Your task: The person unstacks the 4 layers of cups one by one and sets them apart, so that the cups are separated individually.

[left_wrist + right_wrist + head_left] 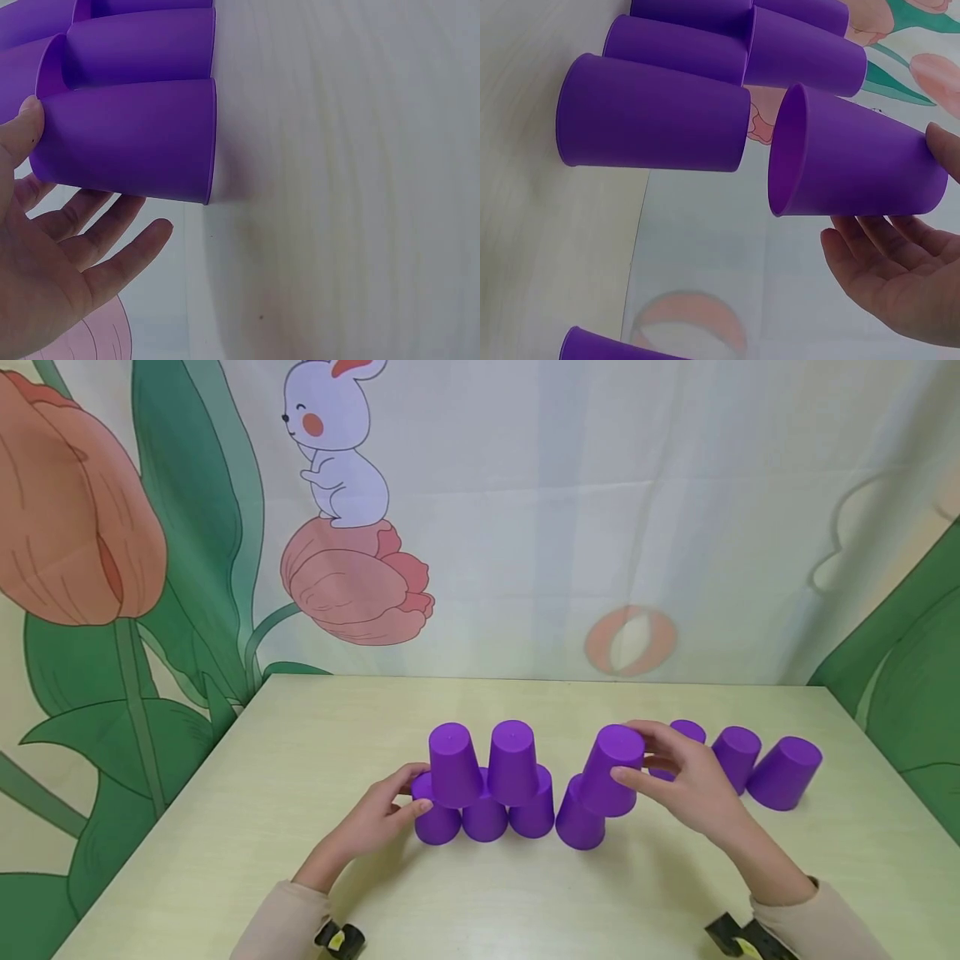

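Observation:
My right hand (693, 781) grips an upside-down purple cup (613, 768) by its closed end, with the thumb in front and the fingers behind. In the right wrist view this cup's open rim stands a little apart from the base of a lower cup (656, 112), which stands upside down on the table. Three more inverted cups (485, 822) stand side by side to the left, and two cups (453, 768) sit across their tops. At the leftmost bottom cup (131, 142), my left hand (378, 814) holds the upper part between thumb and fingers.
Three more purple cups stand at the right; the rightmost (786, 774) leans in the head view, and the nearest (687, 729) is partly hidden behind my right hand. A printed curtain (525, 527) hangs behind the pale wooden table (487, 910).

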